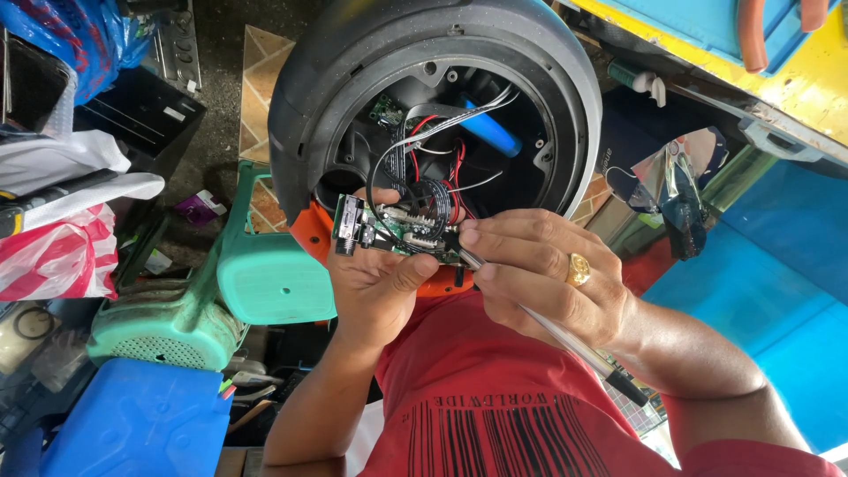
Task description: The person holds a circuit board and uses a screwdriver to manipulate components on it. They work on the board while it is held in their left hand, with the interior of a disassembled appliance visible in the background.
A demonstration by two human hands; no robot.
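My left hand point(375, 283) grips a small green circuit board point(389, 230) by its lower edge, with black, red and white wires point(433, 168) running from it into the open round black housing point(433, 53) above. My right hand point(539, 269), wearing a gold ring, holds a thin metal tool point(565, 340) with a black end like a pen, its tip touching the board's right end. The board hangs just in front of an orange part of the housing's lower rim. A blue cylinder point(490, 132) lies inside the housing.
A teal plastic stool point(265, 274) lies on its side at left, above a blue plastic container point(141, 424). Red-and-white and white bags point(62, 247) are piled at far left. Blue and yellow panels point(777, 291) fill the right side. My red shirt point(495, 406) is below.
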